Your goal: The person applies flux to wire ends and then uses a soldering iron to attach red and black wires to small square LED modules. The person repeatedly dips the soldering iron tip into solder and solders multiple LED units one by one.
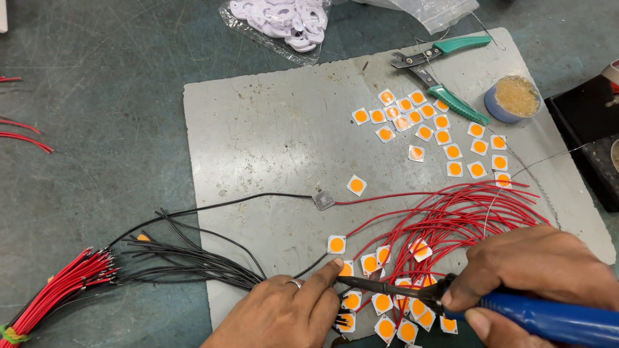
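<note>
Nearest you, at 5 o'clock, your right hand (535, 270) is closed around the blue handle of a soldering iron (451, 299), whose long axis runs almost level from right to left, its dark tip ending at about 6 o'clock. Your left hand (284, 312) lies palm down just left of that tip, fingers loosely curled and the forefinger stretched out to press on a small square LED chip (347, 267) with an orange centre; it is the nearer hand to the joint, and the tip sits just below and to the right of that fingertip. Under and around both hands lie more wired chips (383, 303), each trailing red wires (451, 216) that loop away toward 3 o'clock. A bunch of black wires (193, 261) fans out toward 9 o'clock, meeting a red wire bundle (61, 283) at 8 o'clock. Further up the grey work mat (258, 129), one chip lies face down at the centre, joined to a black and a red lead. Toward 1 o'clock sits a scatter of loose LED chips (429, 125), then green-handled cutters (438, 71) and a pot of flux (512, 98) at 2 o'clock. At 12 o'clock lies a bag of white rings (280, 19).
</note>
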Action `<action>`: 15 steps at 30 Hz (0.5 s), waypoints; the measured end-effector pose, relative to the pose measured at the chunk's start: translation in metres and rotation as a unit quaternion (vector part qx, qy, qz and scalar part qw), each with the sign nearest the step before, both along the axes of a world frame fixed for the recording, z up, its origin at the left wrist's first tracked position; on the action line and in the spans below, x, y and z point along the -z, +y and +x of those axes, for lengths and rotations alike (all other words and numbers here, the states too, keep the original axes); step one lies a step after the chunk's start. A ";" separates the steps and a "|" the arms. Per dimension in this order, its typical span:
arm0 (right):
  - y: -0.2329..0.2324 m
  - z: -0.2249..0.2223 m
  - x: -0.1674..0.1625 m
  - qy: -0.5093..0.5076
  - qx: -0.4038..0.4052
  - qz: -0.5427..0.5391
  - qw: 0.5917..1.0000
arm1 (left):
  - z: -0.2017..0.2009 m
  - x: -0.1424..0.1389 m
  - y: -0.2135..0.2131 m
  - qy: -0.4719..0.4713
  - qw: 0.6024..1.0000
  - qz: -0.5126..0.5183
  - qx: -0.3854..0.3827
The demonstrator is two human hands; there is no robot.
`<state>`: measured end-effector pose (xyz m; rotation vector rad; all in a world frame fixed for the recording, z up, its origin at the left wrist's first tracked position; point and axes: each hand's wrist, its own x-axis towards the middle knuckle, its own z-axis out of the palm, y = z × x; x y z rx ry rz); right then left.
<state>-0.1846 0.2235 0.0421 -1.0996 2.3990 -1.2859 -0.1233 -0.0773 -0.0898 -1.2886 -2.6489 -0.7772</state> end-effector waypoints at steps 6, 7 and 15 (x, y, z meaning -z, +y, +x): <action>0.003 -0.007 -0.003 0.017 -0.048 -0.023 0.998 | -0.002 -0.003 0.002 0.012 1.000 -0.011 0.005; 0.007 -0.009 -0.002 0.017 -0.056 -0.022 0.998 | -0.002 -0.004 0.001 0.011 1.000 -0.009 0.007; 0.023 -0.013 -0.002 -0.004 -0.056 0.026 0.998 | 0.003 0.007 0.001 -0.006 1.000 -0.014 0.008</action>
